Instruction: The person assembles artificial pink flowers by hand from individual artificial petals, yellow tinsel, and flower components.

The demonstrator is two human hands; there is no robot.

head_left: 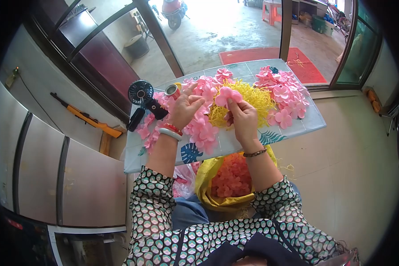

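My right hand [244,119] pinches a pink artificial flower [228,94] between thumb and fingers, over the heap of thin yellow plastic stems [257,99]. My left hand [187,108] has its fingers stretched out and apart, with nothing held, beside a pile of pink petal pieces [204,128]. Just behind that hand stands a small red can-like container [173,91]. More pink flower pieces [283,95] lie heaped to the right of the stems. All of this rests on a table with a light patterned cover [235,146].
At the table's left stands a small black fan [141,93]. Below the near edge, a yellow bag [201,177] full of pink-orange flowers sits at my lap, beside a clear plastic bag [185,177]. Beyond the table are a glass door frame [159,37] and a red mat [306,66].
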